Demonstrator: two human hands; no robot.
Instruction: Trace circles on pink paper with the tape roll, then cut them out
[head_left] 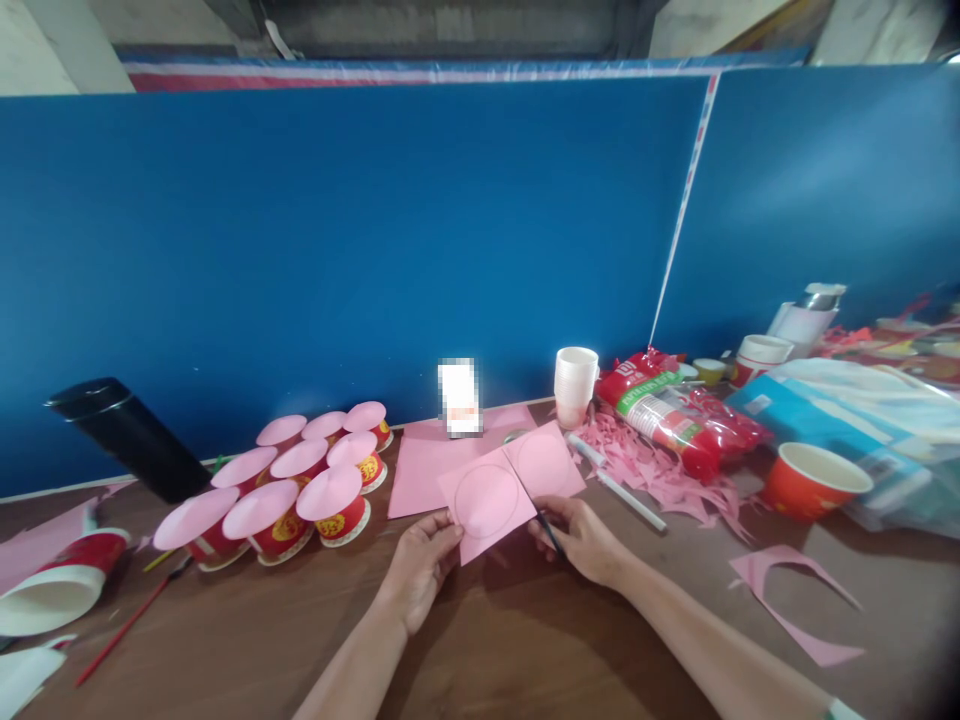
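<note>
Left hand (421,560) has the pink paper (491,505) by its left edge, thumb and fingers pinched tight; right hand (576,540) wraps its fingers closely round the scissors (551,537), blades right between two drawn circles (541,463)! The paper's up over the table (510,650), lidded cups (341,515) away left, pink scraps (694,497) right.

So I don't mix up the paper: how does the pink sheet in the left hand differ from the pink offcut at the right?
The held sheet bears two drawn circles; the offcut is a narrow strip with a curved inner edge. The held sheet is up in the left hand, scissors between its circles; the offcut lies on the table, untouched. Both are pink and thin, apparently paper.
</note>
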